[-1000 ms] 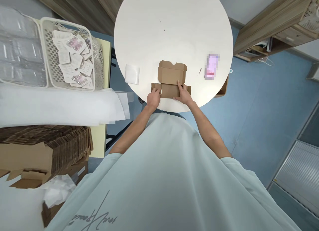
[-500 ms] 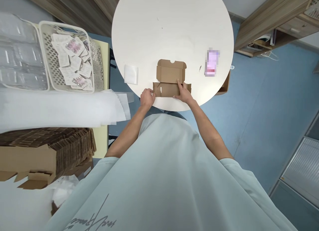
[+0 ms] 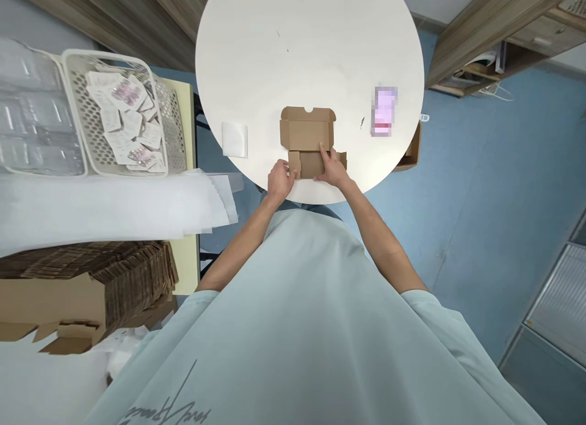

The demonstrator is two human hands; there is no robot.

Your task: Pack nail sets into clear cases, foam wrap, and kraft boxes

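Note:
A small brown cardboard box [image 3: 306, 132], partly folded, lies near the front edge of the round white table [image 3: 311, 40]. My left hand [image 3: 280, 179] presses the box's left side flap, which stands folded inward, with its fingers closed on the flap. My right hand [image 3: 332, 168] holds the near right part of the box, one finger laid along the box's front panel. The box's lid stands open toward the far side.
A white square pad [image 3: 234, 139] lies left of the box, a pink blurred item [image 3: 383, 110] to its right. On the left stand a white basket [image 3: 171, 113] of packets, clear trays [image 3: 32, 119], white foam sheets [image 3: 110, 202] and stacked flat cardboard [image 3: 91, 278].
My left hand moved right and folded the box's left flap inward; half a second ago it was off the flap at the table edge. The right hand stayed on the box.

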